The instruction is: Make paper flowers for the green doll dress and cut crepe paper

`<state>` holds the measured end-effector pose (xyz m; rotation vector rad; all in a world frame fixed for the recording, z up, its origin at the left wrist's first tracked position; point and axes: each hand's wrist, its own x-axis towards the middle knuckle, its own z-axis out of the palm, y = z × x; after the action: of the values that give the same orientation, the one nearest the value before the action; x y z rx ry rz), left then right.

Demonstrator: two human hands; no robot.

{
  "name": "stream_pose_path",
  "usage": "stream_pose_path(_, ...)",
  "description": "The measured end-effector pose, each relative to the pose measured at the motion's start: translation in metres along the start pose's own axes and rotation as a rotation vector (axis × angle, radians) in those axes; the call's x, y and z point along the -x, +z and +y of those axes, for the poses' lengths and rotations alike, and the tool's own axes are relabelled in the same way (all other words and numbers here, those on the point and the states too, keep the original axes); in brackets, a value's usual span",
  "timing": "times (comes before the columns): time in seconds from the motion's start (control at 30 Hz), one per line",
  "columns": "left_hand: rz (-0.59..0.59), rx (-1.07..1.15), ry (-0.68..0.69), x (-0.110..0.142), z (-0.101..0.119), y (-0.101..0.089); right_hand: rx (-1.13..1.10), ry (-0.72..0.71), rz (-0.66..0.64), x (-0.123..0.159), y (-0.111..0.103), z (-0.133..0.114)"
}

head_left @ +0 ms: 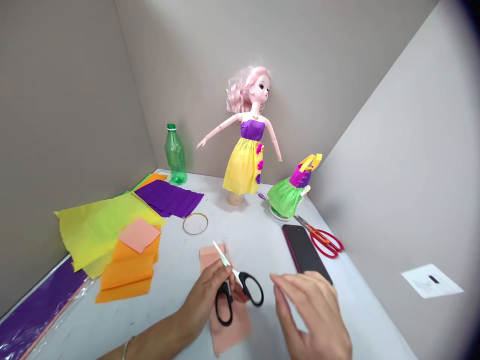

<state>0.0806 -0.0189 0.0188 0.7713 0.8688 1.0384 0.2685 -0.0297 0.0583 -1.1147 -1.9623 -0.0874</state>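
Observation:
Black-handled scissors [244, 289] rest in my left hand [205, 290], whose fingers close around them near the pivot. Their blades are partly spread and point up and to the left. Under the scissors and my left hand lies a strip of peach crepe paper [231, 327], flat on the table. My right hand [313, 312] hovers to the right of the scissors, apart from them. Its fingers are bent, a gap shows behind the thumb, and I see nothing held there. A dark phone [305, 250] lies just beyond my right hand.
A pink-haired doll [242, 165] in a yellow skirt stands at the back. Beside it are a small green-skirted dress [283, 197] and red-handled scissors [326, 242]. Left are a green bottle [175, 157], a bangle [195, 213], and yellow [93, 227], orange [129, 272] and purple [168, 199] sheets.

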Motion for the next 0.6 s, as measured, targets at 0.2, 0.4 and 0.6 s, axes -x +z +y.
stream_pose_path(0.2, -0.37, -0.223, -0.125, 0.011, -0.009, 0.007, -0.879, 0.854, -0.561, -0.013, 0.003, 0.004)
stream_pose_path(0.4, -0.417, -0.24, -0.066, 0.013, -0.022, 0.008, -1.029, 0.943, -0.553, -0.008, 0.018, -0.008)
stream_pose_path(0.6, -0.388, -0.255, -0.058, 0.014, -0.025, 0.009, -0.961, 0.951, -0.533, -0.004, 0.022, -0.008)
